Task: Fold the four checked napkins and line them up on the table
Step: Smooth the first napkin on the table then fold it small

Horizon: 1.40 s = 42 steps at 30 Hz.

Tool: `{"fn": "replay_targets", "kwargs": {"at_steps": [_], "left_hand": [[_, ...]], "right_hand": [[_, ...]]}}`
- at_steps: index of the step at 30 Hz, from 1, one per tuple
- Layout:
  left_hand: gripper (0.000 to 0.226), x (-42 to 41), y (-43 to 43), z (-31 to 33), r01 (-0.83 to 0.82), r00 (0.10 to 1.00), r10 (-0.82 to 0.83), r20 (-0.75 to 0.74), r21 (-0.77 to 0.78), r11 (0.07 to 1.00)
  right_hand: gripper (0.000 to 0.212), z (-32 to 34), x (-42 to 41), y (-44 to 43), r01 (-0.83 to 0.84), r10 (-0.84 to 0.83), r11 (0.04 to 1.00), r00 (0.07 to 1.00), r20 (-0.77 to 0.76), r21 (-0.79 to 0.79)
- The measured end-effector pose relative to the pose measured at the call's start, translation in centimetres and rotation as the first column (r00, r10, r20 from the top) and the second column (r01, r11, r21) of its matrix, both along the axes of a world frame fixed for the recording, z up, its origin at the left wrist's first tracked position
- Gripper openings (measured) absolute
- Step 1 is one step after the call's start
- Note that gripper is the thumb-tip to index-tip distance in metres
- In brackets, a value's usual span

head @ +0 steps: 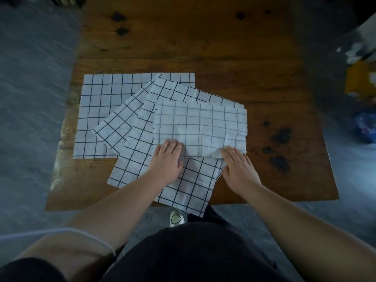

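While three napkins lie unfolded beneath it, the top napkin (201, 127) is at its first fold: it is doubled over, paler face up, with the folded edge nearest the person. The left hand (167, 159) and right hand (240, 169) rest with fingers extended on that near edge, one toward each end. They press the crease and appear to grip nothing; whether a thumb is tucked under the cloth cannot be told.

All four napkins overlap on the near left part of the table (203, 47). A flat napkin (97, 110) lies square at the left, a slanted napkin (116, 129) lies across it, and a third napkin (140, 159) has a near corner overhanging the front edge.

The task appears to be at an early stage: none is finished and none is lined up. The next move probably calls for a second fold with corners and checks matched, then bare table for the row.

No writing is legible. A shoe (176, 217) bears an outlined drawing only.
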State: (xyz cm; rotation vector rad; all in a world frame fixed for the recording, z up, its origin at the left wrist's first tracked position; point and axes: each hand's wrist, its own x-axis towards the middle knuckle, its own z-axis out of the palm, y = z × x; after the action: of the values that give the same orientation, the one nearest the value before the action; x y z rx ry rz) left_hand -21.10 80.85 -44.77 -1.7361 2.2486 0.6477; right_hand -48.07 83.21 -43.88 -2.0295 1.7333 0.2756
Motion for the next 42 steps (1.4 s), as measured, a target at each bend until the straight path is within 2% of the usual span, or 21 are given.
{"fn": "replay_targets", "kwargs": {"at_steps": [8,11,15,18,21,27,31,38,42], "left_hand": [[0.067,2.0,0.6,-1.6,0.005,0.999,-0.005,0.051,-0.001,1.0],[0.073,2.5,0.9,-1.4,-0.024,0.997,0.023,0.068,0.016,1.0],[0.079,0.0,1.6,0.1,0.132,0.991,-0.132,-0.023,-0.015,0.991],[0.074,-2.2,2.5,-0.3,0.188,0.982,-0.188,-0.019,-0.007,0.982],[0.073,-3.1,2.7,-1.0,0.153,0.988,-0.154,0.011,0.047,0.987],[0.071,-3.2,3.0,-1.6,0.109,0.994,-0.108,-0.029,0.027,0.994],[0.072,-1.8,3.2,-2.0,0.105,0.994,-0.106,0.037,0.024,0.994],[0.068,3.9,5.2,-1.9,-0.035,0.995,0.038,0.096,-0.032,0.999],[0.071,3.5,5.3,-0.9,-0.096,0.991,0.096,0.096,-0.013,0.995]], "right_hand": [[0.065,-1.0,-1.9,-1.6,0.058,-0.053,0.998,0.99,-0.134,0.034],[0.067,-0.7,-1.8,-1.7,0.08,-0.08,0.997,0.991,-0.105,0.002],[0.063,0.8,0.8,-0.6,-0.123,0.123,0.992,0.992,0.039,-0.014],[0.061,0.3,2.9,0.6,-0.281,0.281,0.959,0.96,0.019,0.034],[0.065,-0.9,3.9,0.4,-0.268,0.27,0.962,0.962,-0.033,0.053],[0.064,-1.6,5.7,-0.1,-0.317,0.319,0.948,0.946,-0.056,0.033],[0.067,-1.9,5.0,0.3,-0.251,0.254,0.967,0.964,-0.074,0.052],[0.066,-1.3,-0.9,1.5,0.004,0.006,0.998,0.988,-0.151,0.069],[0.069,-0.9,-0.4,1.8,0.114,-0.104,0.992,0.98,-0.172,0.049]]}}
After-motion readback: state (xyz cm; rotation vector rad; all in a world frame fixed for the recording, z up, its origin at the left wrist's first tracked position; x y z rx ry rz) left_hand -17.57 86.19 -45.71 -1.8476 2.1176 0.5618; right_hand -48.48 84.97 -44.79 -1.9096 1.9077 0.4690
